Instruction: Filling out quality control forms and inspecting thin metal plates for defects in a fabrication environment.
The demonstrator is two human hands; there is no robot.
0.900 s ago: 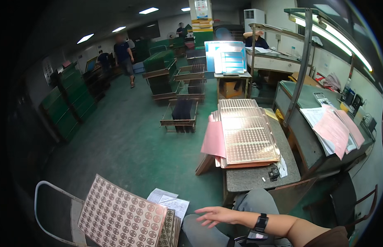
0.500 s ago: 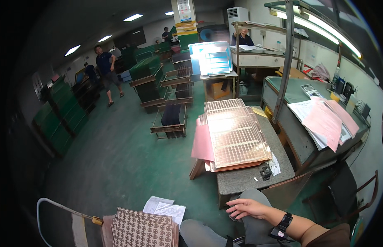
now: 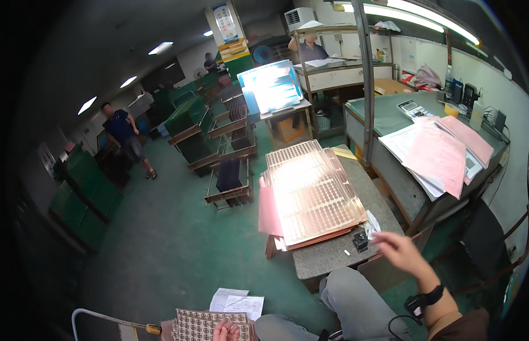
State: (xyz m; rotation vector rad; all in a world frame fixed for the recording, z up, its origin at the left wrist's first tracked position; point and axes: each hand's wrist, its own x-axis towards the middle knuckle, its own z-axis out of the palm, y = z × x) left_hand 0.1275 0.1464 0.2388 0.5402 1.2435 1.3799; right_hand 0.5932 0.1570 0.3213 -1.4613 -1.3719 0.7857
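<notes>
Head view: the person sits with both knees [image 3: 352,295] up against a grey speckled tabletop [image 3: 321,264], arms apart. Low down, the left hand [image 3: 226,331] is over a stack of patterned sheets [image 3: 192,325], brown with rows of round dark motifs; the lower edge cuts it off, so I can't tell whether its fingers pinch a sheet or merely rest there. White papers [image 3: 244,305] poke out just beyond that stack. Over on the other side, the right hand [image 3: 398,251] hovers by the tabletop's near right corner, fingers loosely bent and a little parted, nothing visible in them. Nearest to it are a small black block [image 3: 360,242] and a crumpled white wrapper [image 3: 373,223], with a little white piece [image 3: 347,252] lying to their left. A pile of shiny copper-coloured panels [image 3: 318,199] covers most of the tabletop, a pink sheet [image 3: 269,207] hanging at its left side. Farther right, pink papers [image 3: 438,149] and a calculator [image 3: 414,109] lie on a green tabletop [image 3: 384,117]. Across the floor, a co-worker [image 3: 124,129] is on foot beside dark racks.
</notes>
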